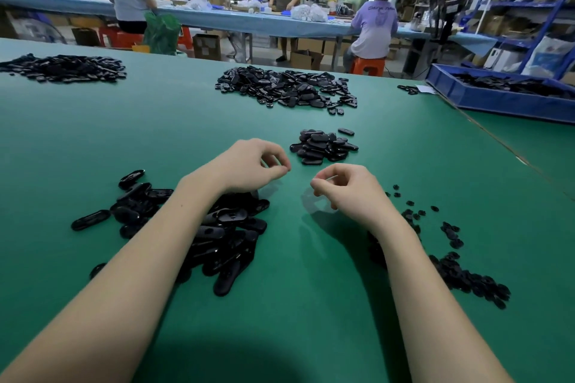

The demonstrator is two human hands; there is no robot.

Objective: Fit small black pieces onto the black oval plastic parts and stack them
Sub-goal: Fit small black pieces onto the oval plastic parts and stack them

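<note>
My left hand [249, 166] hovers over a loose heap of black oval plastic parts [217, 233] at the near left. Its fingers are curled, the thumb tip meets the fingertips, and nothing shows between them. My right hand [345, 188] hovers a little to the right with its fingers curled inward, and no piece is visible in it. Small black pieces [460, 270] lie scattered under and to the right of my right forearm. A small stack of oval parts [323, 146] sits just beyond both hands.
A larger heap of oval parts [286, 87] lies mid-table, and another heap [65, 67] lies at the far left. A blue tray [497, 96] with black parts stands at the right edge. Beyond the green table [155, 134], people work at a long bench.
</note>
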